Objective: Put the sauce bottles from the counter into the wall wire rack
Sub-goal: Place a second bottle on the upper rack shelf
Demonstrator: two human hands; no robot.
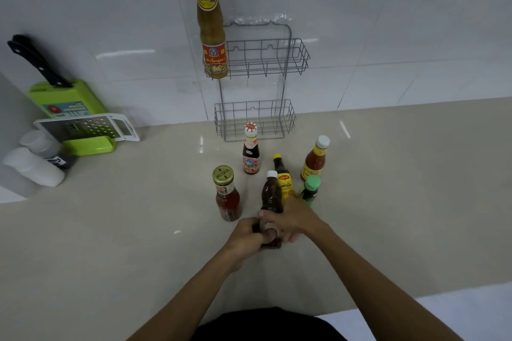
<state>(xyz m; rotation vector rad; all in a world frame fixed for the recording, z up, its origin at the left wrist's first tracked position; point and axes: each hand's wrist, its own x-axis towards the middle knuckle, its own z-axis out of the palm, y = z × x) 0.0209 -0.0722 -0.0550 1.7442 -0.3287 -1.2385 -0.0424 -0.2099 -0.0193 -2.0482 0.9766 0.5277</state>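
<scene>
A grey two-tier wire rack (293, 47) hangs on the tiled wall. A tall yellowish sauce bottle (211, 25) stands in the left end of its upper basket; the lower basket (285, 116) holds nothing. On the beige counter stand several bottles: a gold-capped red sauce bottle (226, 194), a dark bottle with a red-and-white cap (251, 153), a yellow-labelled dark bottle (283, 177), an orange sauce bottle with a white cap (315, 159) and a small green-capped bottle (310, 191). My left hand (248, 238) and my right hand (293, 219) both grip the lower part of a dark brown white-capped bottle (271, 194).
At the left stand a green holder (69, 102) with a black-handled knife (36, 61), a flat metal grater (88, 127) and two white shakers (33, 166). The counter's front edge (388, 304) runs across the lower right.
</scene>
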